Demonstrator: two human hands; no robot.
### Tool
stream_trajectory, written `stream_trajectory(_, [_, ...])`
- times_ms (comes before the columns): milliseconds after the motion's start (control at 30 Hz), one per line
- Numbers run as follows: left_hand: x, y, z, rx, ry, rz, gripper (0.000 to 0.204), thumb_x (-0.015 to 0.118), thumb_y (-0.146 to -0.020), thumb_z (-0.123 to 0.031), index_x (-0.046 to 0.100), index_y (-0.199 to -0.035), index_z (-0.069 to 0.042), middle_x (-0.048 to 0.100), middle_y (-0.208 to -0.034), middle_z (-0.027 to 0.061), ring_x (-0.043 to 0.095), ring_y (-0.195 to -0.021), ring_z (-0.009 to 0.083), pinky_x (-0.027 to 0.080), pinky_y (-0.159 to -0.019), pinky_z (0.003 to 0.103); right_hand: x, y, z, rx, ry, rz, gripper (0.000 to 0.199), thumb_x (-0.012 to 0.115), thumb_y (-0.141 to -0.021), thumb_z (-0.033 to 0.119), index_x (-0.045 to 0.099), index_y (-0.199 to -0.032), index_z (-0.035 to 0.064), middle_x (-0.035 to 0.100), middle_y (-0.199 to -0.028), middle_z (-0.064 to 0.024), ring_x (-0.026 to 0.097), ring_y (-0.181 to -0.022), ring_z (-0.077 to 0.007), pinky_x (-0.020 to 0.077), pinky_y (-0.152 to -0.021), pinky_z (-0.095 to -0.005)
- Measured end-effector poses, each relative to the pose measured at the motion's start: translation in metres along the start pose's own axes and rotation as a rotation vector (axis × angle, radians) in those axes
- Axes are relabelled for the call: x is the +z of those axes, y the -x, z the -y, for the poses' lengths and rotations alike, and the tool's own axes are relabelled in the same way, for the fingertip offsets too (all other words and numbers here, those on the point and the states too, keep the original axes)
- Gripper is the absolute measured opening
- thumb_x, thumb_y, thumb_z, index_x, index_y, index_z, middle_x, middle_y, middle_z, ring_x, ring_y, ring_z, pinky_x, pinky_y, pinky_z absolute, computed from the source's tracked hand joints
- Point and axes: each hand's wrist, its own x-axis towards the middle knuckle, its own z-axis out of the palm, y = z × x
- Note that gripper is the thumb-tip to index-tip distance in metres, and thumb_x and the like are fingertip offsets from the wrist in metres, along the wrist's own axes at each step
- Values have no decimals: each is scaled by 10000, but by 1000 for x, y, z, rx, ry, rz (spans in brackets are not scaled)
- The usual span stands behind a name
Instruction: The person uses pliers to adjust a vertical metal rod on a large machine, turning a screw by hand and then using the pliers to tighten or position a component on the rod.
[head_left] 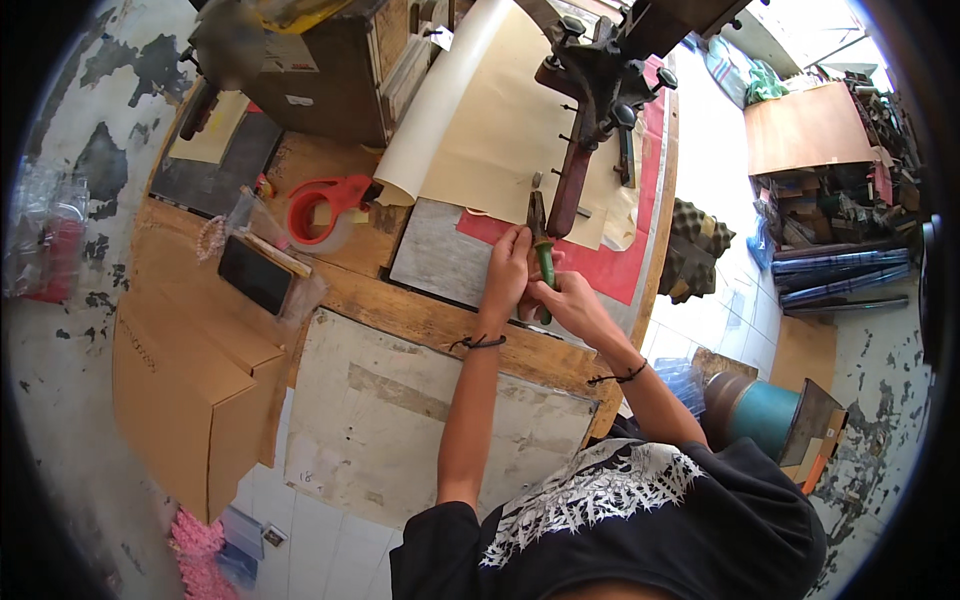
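A pair of pliers with green handles is in my right hand, its dark jaws pointing away from me. The fingers of my right hand wrap round the handles. My left hand is closed just left of the pliers, its fingertips against them near the pivot. Whatever it pinches is hidden. Past the jaw tips lies a small metal piece; whether the jaws touch it I cannot tell. Under and beyond both hands are a grey metal plate, a red sheet and tan paper.
A dark metal machine arm with knobs overhangs the work just beyond my hands. To the left are a red tape dispenser, a black phone and a cardboard box. A wooden cabinet stands at the far left.
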Motion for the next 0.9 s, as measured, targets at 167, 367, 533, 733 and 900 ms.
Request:
stream_trajectory(167, [-10,0,-9,-6,69,45,346,392,-1085,-276,559,-1081,27,698,-935,152,721,-892,252,613,-719,361,18,5,8,52,-338,93,301,484,-981,108,622,-1175,-75,705,-982,-96,677,-796,-146,541,-739,-281])
stream_trajectory(367, [-4,-7,-51,-195,-10,70,376,388,-1073,-293,593,-1085,21,667,-870,96,704,-847,200,586,-739,315,21,7,42,117,-245,22,247,520,-960,105,617,-1124,-51,666,-928,-45,620,-846,-125,498,-839,-302])
stream_trajectory(533, [-5,-30,-76,-242,-416,208,378,408,-1049,-303,627,-949,-11,583,-737,21,513,-617,113,433,-588,289,25,-4,37,50,-476,-23,222,538,-923,131,639,-1044,-24,683,-859,-67,594,-804,-120,469,-743,-294])
stream_trajectory(733, [-8,-48,-67,-223,-360,242,427,395,-1058,-322,578,-831,-10,493,-641,20,484,-618,132,416,-606,335,27,1,58,69,-492,-98,208,559,-951,168,602,-1065,0,677,-824,-58,592,-805,-113,447,-707,-280])
stream_trajectory(900, [-6,-53,-60,-85,-479,217,438,412,-1050,-332,581,-853,21,529,-630,66,495,-605,166,422,-591,374,28,3,67,81,-516,-117,272,543,-1029,282,559,-1095,18,659,-872,-52,617,-957,-149,456,-798,-302])
